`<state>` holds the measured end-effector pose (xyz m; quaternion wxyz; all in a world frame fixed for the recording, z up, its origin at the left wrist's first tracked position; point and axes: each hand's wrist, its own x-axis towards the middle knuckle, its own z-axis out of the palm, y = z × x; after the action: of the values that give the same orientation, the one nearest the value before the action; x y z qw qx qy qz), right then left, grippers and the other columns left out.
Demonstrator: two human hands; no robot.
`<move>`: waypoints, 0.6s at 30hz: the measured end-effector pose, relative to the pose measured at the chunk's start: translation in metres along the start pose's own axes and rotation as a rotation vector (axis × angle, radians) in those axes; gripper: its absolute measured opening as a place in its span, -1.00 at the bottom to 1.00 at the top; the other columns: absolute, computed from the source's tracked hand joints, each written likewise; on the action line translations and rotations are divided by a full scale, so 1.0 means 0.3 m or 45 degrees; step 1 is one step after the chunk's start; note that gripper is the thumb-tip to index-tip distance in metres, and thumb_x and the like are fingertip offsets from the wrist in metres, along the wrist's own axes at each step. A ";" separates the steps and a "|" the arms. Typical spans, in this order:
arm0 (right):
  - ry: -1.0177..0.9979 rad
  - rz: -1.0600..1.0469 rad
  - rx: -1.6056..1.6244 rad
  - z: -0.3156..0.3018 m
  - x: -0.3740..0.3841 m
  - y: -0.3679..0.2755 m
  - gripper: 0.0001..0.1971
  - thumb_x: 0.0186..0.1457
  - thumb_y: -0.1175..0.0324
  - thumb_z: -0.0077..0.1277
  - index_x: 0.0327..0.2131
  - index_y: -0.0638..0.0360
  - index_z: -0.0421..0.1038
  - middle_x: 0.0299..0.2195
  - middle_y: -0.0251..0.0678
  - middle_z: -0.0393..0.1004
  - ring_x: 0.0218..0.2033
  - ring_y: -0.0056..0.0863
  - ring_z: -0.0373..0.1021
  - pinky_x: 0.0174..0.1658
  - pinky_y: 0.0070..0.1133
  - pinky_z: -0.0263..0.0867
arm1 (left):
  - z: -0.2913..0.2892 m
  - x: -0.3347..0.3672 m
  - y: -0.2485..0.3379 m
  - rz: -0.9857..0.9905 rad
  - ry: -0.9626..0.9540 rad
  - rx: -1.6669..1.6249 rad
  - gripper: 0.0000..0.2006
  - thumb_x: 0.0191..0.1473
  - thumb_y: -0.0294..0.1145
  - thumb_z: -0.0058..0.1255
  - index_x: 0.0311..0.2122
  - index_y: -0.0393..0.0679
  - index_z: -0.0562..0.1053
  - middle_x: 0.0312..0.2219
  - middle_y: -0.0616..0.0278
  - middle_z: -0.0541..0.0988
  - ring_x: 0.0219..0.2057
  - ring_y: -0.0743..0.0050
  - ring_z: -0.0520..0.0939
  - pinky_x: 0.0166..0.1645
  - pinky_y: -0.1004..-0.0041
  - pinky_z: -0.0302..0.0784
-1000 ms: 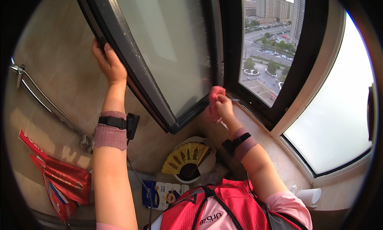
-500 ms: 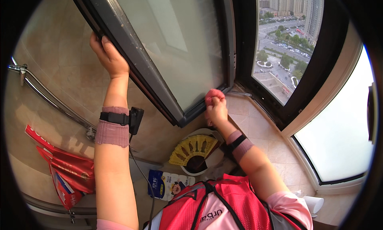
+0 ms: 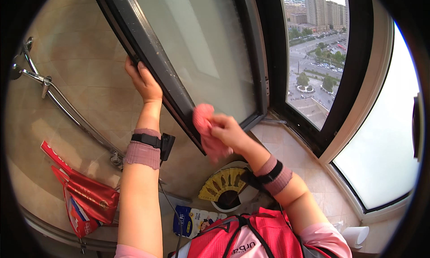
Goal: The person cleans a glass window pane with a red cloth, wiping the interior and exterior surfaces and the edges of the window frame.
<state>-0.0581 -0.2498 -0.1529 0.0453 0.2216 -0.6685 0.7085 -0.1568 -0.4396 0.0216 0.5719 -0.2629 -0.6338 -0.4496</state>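
Note:
A frosted glass window sash (image 3: 206,56) with a dark metal frame (image 3: 156,52) stands swung inward before me. My left hand (image 3: 146,82) grips the outer edge of that frame, fingers behind it and thumb along the side. In my right hand (image 3: 227,132) a pink cloth (image 3: 207,130) is bunched up, its top pressed against the lower part of the frame near the corner and its loose end hanging down. The lowest corner of the sash is partly hidden behind the cloth.
A chrome shower pipe (image 3: 76,110) runs along the tiled wall at left, above a red bag (image 3: 92,202). Below the sash are a yellow fan (image 3: 220,185) and a pack of paper rolls (image 3: 193,222). The open window (image 3: 316,56) looks out from high up. A white roll (image 3: 356,235) lies lower right.
My right hand has moved left with the cloth, from the sash's hinge-side bottom corner to the near side of the frame. My left hand still holds the edge; the whole view has shifted slightly.

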 end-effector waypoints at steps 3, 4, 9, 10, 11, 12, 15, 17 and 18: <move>0.225 -0.670 -0.299 -0.005 0.112 -0.333 -0.56 0.03 0.46 0.05 0.04 0.25 0.45 -0.01 -0.13 0.42 0.03 -0.33 0.36 0.13 -0.49 0.25 | 0.016 -0.006 -0.015 0.030 -0.040 -0.070 -0.50 0.34 -0.19 -0.29 0.26 -0.27 0.12 0.12 -0.04 0.35 0.09 0.13 0.43 0.20 0.28 0.31; 0.287 -0.811 -0.256 0.014 0.158 -0.417 -0.53 0.02 0.43 0.07 0.06 0.22 0.43 0.01 -0.14 0.40 0.03 -0.28 0.35 0.14 -0.46 0.24 | 0.015 -0.001 -0.011 0.036 -0.041 -0.093 -0.50 0.34 -0.18 -0.29 0.26 -0.28 0.12 0.13 -0.03 0.34 0.10 0.14 0.41 0.21 0.28 0.29; 0.311 -0.897 -0.476 0.073 0.277 -0.525 -0.42 -0.04 0.35 0.16 0.12 0.15 0.35 0.03 -0.16 0.38 0.04 -0.14 0.30 0.15 -0.35 0.23 | 0.008 0.004 -0.041 -0.058 -0.074 -0.222 -0.46 0.34 -0.12 -0.26 0.26 -0.29 0.12 0.16 -0.01 0.31 0.14 0.16 0.38 0.25 0.28 0.24; 0.361 -0.917 -0.518 0.091 0.273 -0.489 -0.43 -0.10 0.38 0.15 0.09 0.09 0.36 0.00 -0.18 0.38 0.00 -0.10 0.28 0.11 -0.31 0.26 | 0.004 0.000 -0.051 -0.077 -0.063 -0.208 -0.44 0.34 -0.09 -0.26 0.26 -0.29 0.11 0.16 -0.02 0.31 0.14 0.15 0.37 0.25 0.27 0.23; 0.417 -0.938 -0.565 0.097 0.263 -0.452 -0.43 -0.15 0.42 0.13 0.06 0.03 0.37 -0.03 -0.20 0.38 -0.04 -0.06 0.26 0.08 -0.28 0.29 | 0.013 -0.002 -0.044 -0.093 -0.054 -0.203 -0.43 0.33 -0.07 -0.25 0.26 -0.30 0.11 0.16 -0.02 0.31 0.14 0.13 0.37 0.26 0.26 0.23; 0.430 -0.921 -0.570 0.098 0.245 -0.406 -0.43 -0.16 0.43 0.13 0.04 0.04 0.35 -0.06 -0.19 0.38 -0.06 -0.04 0.26 0.06 -0.28 0.30 | 0.014 -0.005 -0.037 -0.083 -0.038 -0.181 -0.43 0.33 -0.06 -0.27 0.26 -0.29 0.11 0.15 -0.05 0.31 0.13 0.09 0.39 0.24 0.25 0.26; 0.417 -0.786 -0.575 0.089 0.158 -0.233 -0.42 -0.19 0.44 0.14 0.03 0.08 0.33 -0.08 -0.18 0.38 -0.07 -0.05 0.26 0.02 -0.29 0.29 | 0.020 -0.004 0.004 0.039 -0.033 -0.035 -0.45 0.33 -0.10 -0.30 0.26 -0.29 0.11 0.15 -0.07 0.31 0.10 0.06 0.41 0.21 0.25 0.30; 0.393 -0.696 -0.599 0.096 0.089 -0.094 -0.41 -0.21 0.45 0.15 0.01 0.11 0.29 -0.10 -0.17 0.37 -0.07 -0.06 0.26 0.00 -0.28 0.29 | 0.018 0.002 -0.006 -0.025 -0.020 -0.030 -0.48 0.33 -0.14 -0.32 0.26 -0.28 0.11 0.14 -0.08 0.33 0.08 0.08 0.43 0.18 0.25 0.33; 0.409 -0.643 -0.606 0.104 0.052 -0.021 -0.41 -0.22 0.45 0.16 0.00 0.12 0.28 -0.10 -0.17 0.38 -0.06 -0.05 0.27 0.00 -0.28 0.29 | 0.017 0.004 -0.007 -0.004 -0.017 -0.020 -0.48 0.33 -0.14 -0.32 0.25 -0.27 0.12 0.13 -0.07 0.33 0.08 0.09 0.43 0.18 0.25 0.34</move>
<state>-0.0620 -0.2830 -0.1408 0.3728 0.2488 -0.7230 0.5258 -0.1614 -0.4363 0.0225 0.5648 -0.2696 -0.6345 -0.4537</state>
